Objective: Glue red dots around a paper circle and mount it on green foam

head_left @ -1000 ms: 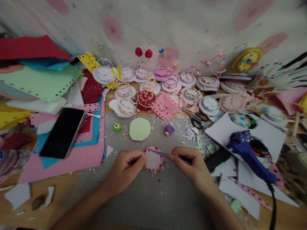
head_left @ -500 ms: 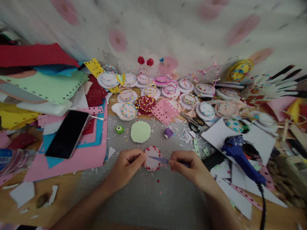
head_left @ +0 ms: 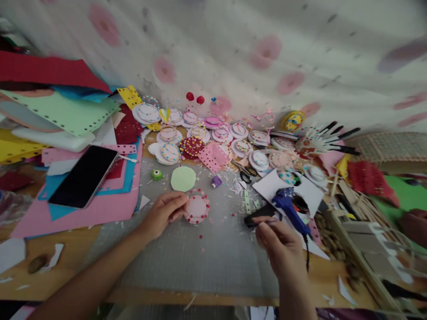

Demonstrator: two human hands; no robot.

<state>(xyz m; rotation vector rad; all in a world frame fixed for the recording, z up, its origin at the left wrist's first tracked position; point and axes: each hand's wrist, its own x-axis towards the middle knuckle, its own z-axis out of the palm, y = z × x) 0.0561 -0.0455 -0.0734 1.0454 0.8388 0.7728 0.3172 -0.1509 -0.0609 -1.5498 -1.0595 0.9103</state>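
Head view: left hand [head_left: 165, 212] is pinching 1 red-star-edged pink paper disc [head_left: 197, 209] over the grey mat [head_left: 227, 262]; right hand [head_left: 280, 240] is hovering well apart, grip undeterminable. Edge work is seemingly proceeding, calling next for steady support.

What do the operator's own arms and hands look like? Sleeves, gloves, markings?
Left hand and right hand: human, no gloves. Left forearm and right forearm: slim, no sleeve in the visible part. No watch, bracelet, cable or marking seen on either; picture too soft to rule out rings.
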